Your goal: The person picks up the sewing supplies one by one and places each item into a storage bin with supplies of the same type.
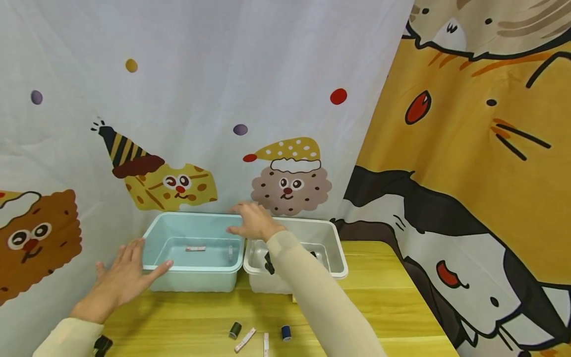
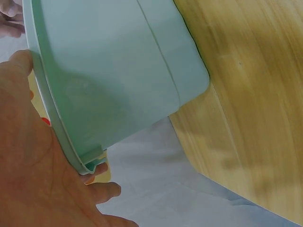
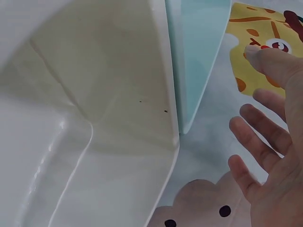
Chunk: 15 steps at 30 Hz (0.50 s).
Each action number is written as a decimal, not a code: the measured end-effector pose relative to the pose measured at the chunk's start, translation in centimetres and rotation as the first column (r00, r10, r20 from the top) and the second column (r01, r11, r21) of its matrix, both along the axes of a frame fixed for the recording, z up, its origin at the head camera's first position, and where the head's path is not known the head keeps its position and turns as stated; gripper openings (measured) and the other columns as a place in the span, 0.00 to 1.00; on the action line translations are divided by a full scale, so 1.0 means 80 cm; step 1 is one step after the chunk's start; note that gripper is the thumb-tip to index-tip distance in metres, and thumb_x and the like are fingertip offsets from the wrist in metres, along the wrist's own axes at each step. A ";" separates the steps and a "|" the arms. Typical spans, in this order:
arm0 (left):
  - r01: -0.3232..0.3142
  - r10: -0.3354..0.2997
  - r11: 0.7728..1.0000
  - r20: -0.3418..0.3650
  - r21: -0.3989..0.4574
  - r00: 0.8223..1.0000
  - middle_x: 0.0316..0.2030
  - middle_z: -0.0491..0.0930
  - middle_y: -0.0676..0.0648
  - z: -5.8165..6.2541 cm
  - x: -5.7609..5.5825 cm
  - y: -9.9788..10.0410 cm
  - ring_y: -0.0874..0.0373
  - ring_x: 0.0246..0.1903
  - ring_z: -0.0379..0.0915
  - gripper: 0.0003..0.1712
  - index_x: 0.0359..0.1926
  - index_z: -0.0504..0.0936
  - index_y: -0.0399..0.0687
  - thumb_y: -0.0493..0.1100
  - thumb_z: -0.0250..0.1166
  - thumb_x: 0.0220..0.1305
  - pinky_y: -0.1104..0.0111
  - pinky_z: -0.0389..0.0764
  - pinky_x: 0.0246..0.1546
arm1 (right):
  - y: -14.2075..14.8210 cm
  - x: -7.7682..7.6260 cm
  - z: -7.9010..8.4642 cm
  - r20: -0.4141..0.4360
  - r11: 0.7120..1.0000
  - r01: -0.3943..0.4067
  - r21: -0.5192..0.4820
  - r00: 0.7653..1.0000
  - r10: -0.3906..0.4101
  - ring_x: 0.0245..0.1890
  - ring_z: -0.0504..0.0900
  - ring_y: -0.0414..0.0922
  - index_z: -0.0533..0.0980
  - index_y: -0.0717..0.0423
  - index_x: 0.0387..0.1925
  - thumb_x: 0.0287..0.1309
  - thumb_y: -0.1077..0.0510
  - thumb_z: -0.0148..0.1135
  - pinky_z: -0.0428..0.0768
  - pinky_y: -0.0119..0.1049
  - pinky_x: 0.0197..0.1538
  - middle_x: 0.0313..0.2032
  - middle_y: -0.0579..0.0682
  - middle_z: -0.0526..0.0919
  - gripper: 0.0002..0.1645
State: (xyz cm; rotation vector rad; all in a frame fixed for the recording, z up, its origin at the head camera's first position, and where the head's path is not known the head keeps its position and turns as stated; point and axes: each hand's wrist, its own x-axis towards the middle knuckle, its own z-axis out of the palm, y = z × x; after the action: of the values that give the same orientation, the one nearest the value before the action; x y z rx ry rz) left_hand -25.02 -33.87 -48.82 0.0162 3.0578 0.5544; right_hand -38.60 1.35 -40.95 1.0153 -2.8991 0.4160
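At the left front corner of a light blue plastic bin (image 1: 194, 278), my left hand (image 1: 122, 275) rests against the rim with its fingers spread. The left wrist view has the thumb on the rim (image 2: 47, 101) and the other fingers extended past the corner. My right hand (image 1: 257, 221) is raised over the back of the bins where they meet, fingers loosely extended. In the right wrist view, the right hand (image 3: 277, 127) holds nothing and is apart from the white bin (image 3: 118, 85). Inside the blue bin lie a pink-and-white strip (image 1: 196, 249) and a small clear piece (image 1: 230, 253).
On the wooden table (image 1: 379, 297), in front of the bins, lie a dark green thread spool (image 1: 235, 330), a blue thread spool (image 1: 286, 332) and two pale pink-marked strips (image 1: 245, 340). A cartoon-printed curtain (image 1: 285, 74) hangs right behind the bins. My right forearm partly covers the white bin.
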 end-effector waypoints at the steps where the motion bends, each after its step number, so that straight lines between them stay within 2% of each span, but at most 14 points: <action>1: -0.002 0.002 1.000 0.001 -0.001 1.000 0.87 0.43 0.12 0.001 0.000 0.001 0.06 0.85 0.37 0.77 0.92 0.37 0.23 0.87 0.49 0.81 0.01 0.38 0.68 | 0.001 0.000 0.000 -0.001 1.000 -0.003 -0.005 1.000 0.003 0.80 0.84 0.53 0.81 0.46 0.81 0.80 0.39 0.76 0.83 0.51 0.83 0.80 0.50 0.84 0.37; 15: 0.009 -0.009 1.000 0.005 0.004 1.000 0.89 0.40 0.14 0.004 0.002 0.001 0.06 0.85 0.37 0.78 0.92 0.36 0.22 0.87 0.49 0.81 0.01 0.38 0.68 | 0.019 0.007 0.006 -0.036 0.998 -0.042 -0.039 0.999 0.040 0.75 0.87 0.50 0.85 0.45 0.76 0.81 0.42 0.75 0.86 0.48 0.78 0.76 0.48 0.87 0.30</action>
State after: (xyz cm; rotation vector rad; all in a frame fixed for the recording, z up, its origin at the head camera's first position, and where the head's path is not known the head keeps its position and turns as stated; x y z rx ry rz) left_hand -24.89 -33.78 -48.49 0.0284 3.0501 0.5588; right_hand -38.01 2.84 -40.46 1.0666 -2.8319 0.4517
